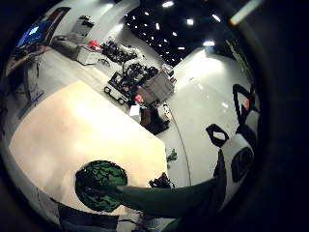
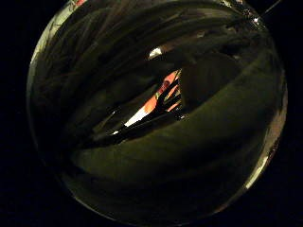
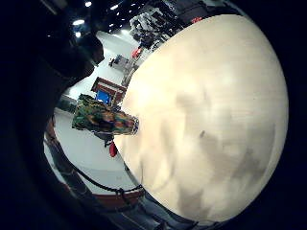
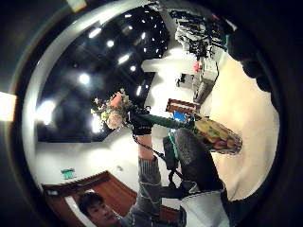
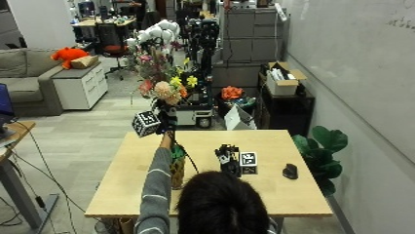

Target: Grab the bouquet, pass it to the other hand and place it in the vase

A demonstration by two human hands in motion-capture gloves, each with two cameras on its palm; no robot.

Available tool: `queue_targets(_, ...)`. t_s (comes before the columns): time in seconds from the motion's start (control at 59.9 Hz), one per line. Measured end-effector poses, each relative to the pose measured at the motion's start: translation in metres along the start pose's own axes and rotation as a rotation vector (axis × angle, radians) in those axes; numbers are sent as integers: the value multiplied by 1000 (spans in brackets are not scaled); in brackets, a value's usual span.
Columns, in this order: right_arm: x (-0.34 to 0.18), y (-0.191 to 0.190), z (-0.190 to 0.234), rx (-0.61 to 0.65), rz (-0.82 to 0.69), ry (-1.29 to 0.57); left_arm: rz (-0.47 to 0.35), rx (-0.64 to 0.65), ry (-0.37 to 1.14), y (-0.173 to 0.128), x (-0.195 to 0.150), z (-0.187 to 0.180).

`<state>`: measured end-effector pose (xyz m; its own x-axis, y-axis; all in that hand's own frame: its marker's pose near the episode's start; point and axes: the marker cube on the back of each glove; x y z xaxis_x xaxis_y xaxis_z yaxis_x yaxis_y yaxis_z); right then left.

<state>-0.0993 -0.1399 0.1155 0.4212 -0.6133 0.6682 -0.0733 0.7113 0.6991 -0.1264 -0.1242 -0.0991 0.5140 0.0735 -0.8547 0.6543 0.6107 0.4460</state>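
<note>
Wooden table (image 5: 272, 190) fills the lower middle of the outside view, an office behind it. Left hand (image 5: 165, 123), raised at center left, is curled round the stems of the bouquet (image 5: 162, 80) — blooms upright above the table's far edge. Right hand (image 5: 227, 160) hovers over the tabletop, fingers straight and apart, holding nothing. Vase (image 5: 177, 170) stands lower left of center — a dark mouse (image 5: 290, 171) sits at right.

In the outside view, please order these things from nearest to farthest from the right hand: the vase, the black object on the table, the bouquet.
From the right hand:
1. Vase, to its left on the table.
2. Black object, to its right on the table; nearly as close as the vase.
3. Bouquet, held up by the left hand.
</note>
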Motion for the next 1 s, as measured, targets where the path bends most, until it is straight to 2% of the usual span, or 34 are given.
queue_targets(0.1, -1, 2, 0, -11, 47, -11, 6, -3, 1, -7, -16, 10)
queue_targets(0.25, 14, -1, -5, 10, 27, 106, -10, 0, -2, 3, -12, 3)
queue_targets(0.35, 6, -1, -2, -14, -46, 30, 4, 7, -9, -5, -21, 11)
queue_targets(0.434, 6, 2, -2, -9, 21, 29, 10, 14, -5, -7, -23, 14)
queue_targets(0.517, 1, 2, 1, -28, -31, -30, 6, 14, -8, -4, -20, 11)
queue_targets(0.667, 6, 2, -3, -5, 18, 42, -14, 10, -6, 0, -16, 8)
queue_targets(0.767, -1, 10, -1, -36, 136, -29, 13, 18, -16, -10, -32, 19)
queue_targets(0.851, 1, 7, -3, -26, 65, -18, 16, 25, -17, -9, -35, 17)
queue_targets(0.901, 8, 6, -6, -7, 85, 49, -7, 2, 3, -11, -44, 20)
queue_targets(0.934, 10, 4, -7, 5, 56, 64, -57, -39, 26, -11, -53, 24)
queue_targets(0.968, 7, 3, -7, 1, 6, 51, -140, -122, 44, -7, -62, 28)
queue_targets(1.001, 9, 4, -8, -5, 5, 64, -148, -225, 59, -4, -71, 28)
